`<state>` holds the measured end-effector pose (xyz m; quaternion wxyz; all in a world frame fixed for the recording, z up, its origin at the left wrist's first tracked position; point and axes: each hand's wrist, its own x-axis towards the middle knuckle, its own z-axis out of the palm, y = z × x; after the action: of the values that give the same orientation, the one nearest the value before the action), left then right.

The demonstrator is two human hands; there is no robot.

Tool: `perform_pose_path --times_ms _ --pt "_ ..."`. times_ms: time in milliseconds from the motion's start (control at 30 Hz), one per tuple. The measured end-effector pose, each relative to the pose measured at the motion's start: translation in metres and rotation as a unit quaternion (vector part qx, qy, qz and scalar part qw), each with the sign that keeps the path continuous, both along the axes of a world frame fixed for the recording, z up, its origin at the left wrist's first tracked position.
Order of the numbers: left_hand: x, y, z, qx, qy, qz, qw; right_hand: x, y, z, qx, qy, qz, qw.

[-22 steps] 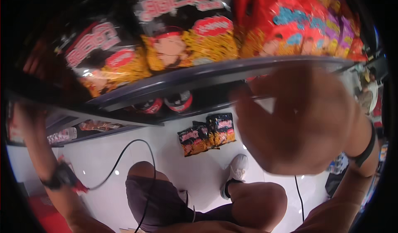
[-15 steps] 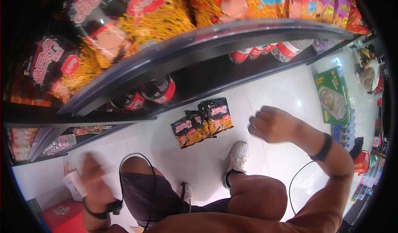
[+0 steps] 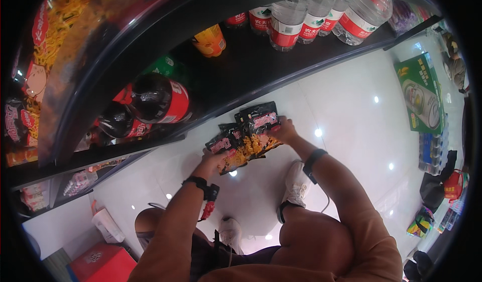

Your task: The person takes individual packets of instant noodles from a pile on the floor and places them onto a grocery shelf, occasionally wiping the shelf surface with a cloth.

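Several black noodle snack bags [image 3: 255,142] with pink lettering and yellow noodle pictures lie overlapping in a small heap on the white floor, in front of the shelf. My left hand [image 3: 215,160] grips the near left bag at its side, with the thumb and fingers partly over it. At the right end, my right hand [image 3: 285,132] closes on the edge of another bag; some of its fingertips are hidden behind the bag. Both forearms reach forward over my bent knees.
The dark shelf [image 3: 241,88] holds cola bottles [image 3: 163,101], an orange drink bottle [image 3: 210,41] and water bottles [image 3: 288,26]. A green carton [image 3: 420,93] stands at the right, with shrink-wrapped packs [image 3: 433,151] beside it. At the lower left is a red box [image 3: 103,263].
Both hands have come inward and down from apart onto the snack bags and taken hold at either side. The view has tipped lower, showing more of the bottom shelf's bottles.
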<state>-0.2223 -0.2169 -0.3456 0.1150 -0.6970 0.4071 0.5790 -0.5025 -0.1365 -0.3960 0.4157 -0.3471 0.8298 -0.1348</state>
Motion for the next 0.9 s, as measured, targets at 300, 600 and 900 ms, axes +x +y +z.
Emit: perform_pose_path --times_ms 300,600,900 --pt "-0.027 0.011 -0.018 -0.041 0.126 0.165 0.977 0.020 -0.009 -0.005 -0.002 -0.157 -0.075 0.985" --pt "-0.016 0.017 -0.029 -0.086 0.242 0.161 0.953 -0.005 -0.013 0.012 0.010 -0.512 -0.210 0.833" --pt "-0.031 0.036 -0.046 -0.185 0.131 0.171 0.959 -0.039 0.010 0.053 -0.054 -0.613 -0.162 0.771"
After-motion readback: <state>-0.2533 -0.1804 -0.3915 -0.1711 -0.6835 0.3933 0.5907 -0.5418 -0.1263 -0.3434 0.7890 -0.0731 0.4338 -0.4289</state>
